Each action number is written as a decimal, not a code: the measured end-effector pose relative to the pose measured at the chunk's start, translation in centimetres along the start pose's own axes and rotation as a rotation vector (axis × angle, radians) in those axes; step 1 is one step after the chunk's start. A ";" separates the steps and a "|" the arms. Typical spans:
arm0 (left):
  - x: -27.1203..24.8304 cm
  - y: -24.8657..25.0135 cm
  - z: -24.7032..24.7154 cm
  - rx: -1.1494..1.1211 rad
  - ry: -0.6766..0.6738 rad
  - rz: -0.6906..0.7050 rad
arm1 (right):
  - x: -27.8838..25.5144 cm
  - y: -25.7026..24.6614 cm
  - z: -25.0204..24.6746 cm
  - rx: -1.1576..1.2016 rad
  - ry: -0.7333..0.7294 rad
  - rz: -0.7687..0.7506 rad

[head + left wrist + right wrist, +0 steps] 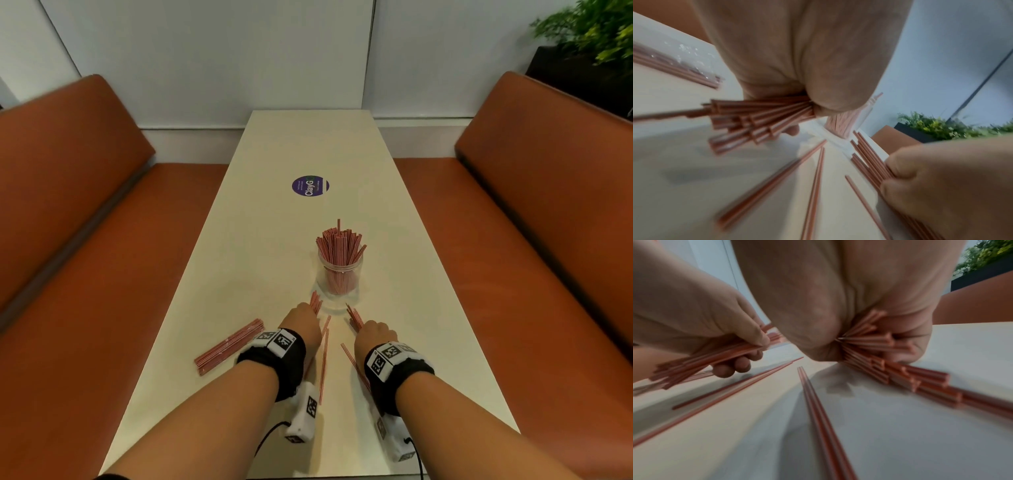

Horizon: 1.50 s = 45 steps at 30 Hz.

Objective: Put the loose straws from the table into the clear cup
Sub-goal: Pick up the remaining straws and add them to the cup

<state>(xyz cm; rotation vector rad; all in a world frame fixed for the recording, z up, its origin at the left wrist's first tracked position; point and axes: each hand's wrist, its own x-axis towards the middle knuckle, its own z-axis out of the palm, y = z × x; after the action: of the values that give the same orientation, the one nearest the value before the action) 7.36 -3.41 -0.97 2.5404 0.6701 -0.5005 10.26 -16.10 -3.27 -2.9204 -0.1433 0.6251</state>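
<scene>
A clear cup [339, 277] packed with upright pink striped straws stands mid-table. Just in front of it, my left hand [303, 320] grips a bundle of straws [756, 116], whose far tips [315, 302] poke past the knuckles. My right hand [375, 330] grips a second bundle [879, 353], its tips [354, 317] pointing at the cup. Both fists are low over the table. A few loose straws [324, 363] lie between my wrists, and one more [351, 358] lies beside the right wrist. A flat pile of straws [230, 346] lies left of my left wrist.
The long cream table [274, 240] has a round purple sticker [310, 186] beyond the cup. Orange bench seats [85, 240] flank both sides. A planter with green leaves [589, 34] stands at the far right. White walls close the far end.
</scene>
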 end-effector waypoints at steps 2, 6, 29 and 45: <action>0.2 -0.2 -1.0 -0.103 0.013 -0.012 | 0.1 0.2 -0.1 0.008 0.012 0.011; 0.3 -0.4 -3.1 -0.542 0.081 0.025 | 0.9 0.8 -2.1 0.181 0.038 0.070; 7.2 8.2 -7.6 -1.067 0.303 0.466 | 2.6 3.0 -6.7 0.633 0.156 -0.126; 6.7 5.2 -8.4 -0.984 0.523 0.398 | 4.0 1.9 -8.1 0.815 0.187 -0.254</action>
<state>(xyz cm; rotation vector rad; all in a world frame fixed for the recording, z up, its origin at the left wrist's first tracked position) 17.50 -0.58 4.72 1.7434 0.3958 0.5413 17.34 -18.56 2.13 -2.1094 -0.1804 0.2684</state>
